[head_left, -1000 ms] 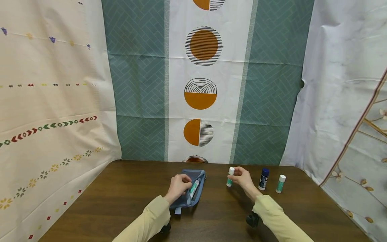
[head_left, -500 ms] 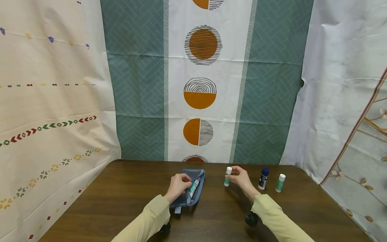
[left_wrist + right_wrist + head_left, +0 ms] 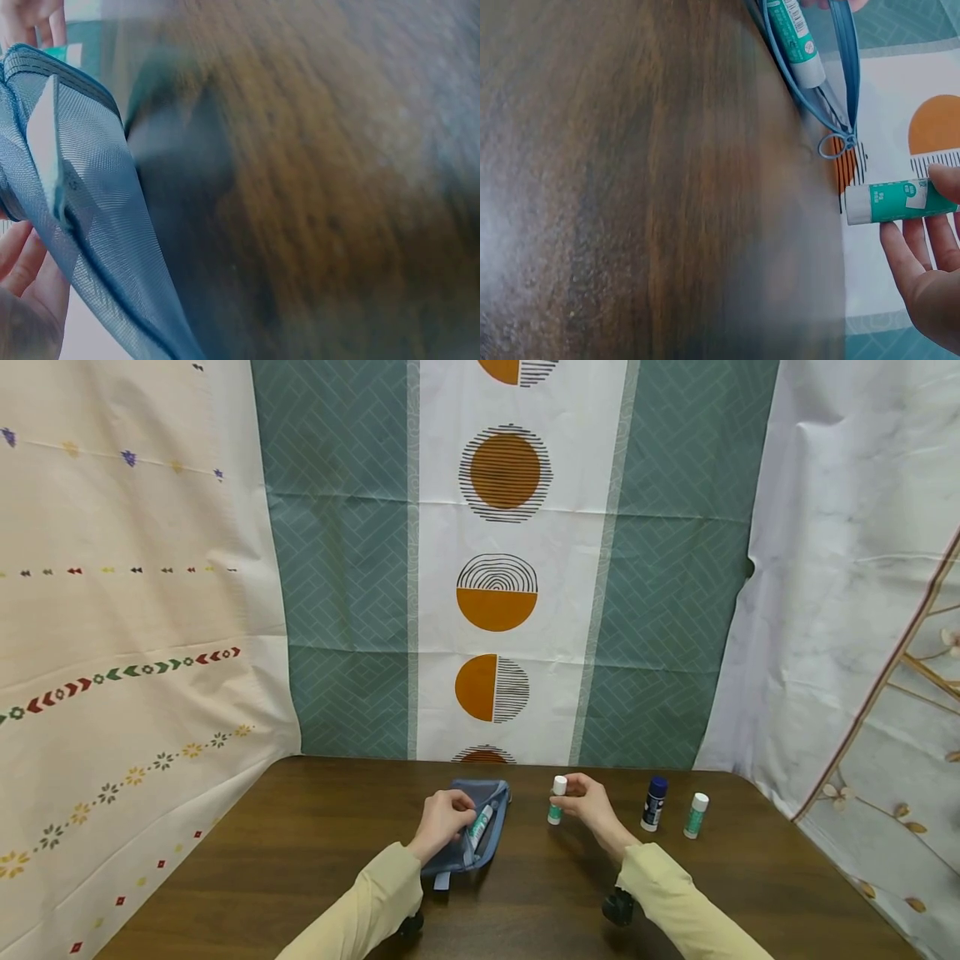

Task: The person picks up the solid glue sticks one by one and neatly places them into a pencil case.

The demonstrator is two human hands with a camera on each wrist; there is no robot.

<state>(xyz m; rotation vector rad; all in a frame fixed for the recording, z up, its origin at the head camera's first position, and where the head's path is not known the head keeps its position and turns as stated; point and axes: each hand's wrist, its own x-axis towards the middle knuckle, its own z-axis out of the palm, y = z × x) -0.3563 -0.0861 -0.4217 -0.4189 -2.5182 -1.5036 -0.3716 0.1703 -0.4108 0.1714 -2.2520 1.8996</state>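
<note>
In the head view my left hand (image 3: pixel 444 820) grips the near-left edge of a blue mesh zip pouch (image 3: pixel 491 843); the fingertips are partly hidden. A green and white glue stick (image 3: pixel 481 827) lies inside the pouch, and the right wrist view shows its lower end (image 3: pixel 799 45) between the pouch's open edges. To the right of the pouch, my right hand (image 3: pixel 588 806) holds a second green glue stick (image 3: pixel 556 800) by its sides, thumb on one side and fingers on the other. That stick is upright with its white cap on top, apart from the pouch.
Right of my right hand stand a glue stick with a dark blue cap (image 3: pixel 654 804) and another green one with a white cap (image 3: pixel 696 816). All rest on a brown wooden table (image 3: pixel 300 843). Patterned cloths (image 3: pixel 510 610) hang behind it.
My right hand has moved a little to the left, bringing the held glue stick nearer to the pouch. My left hand and the pouch have stayed in place.
</note>
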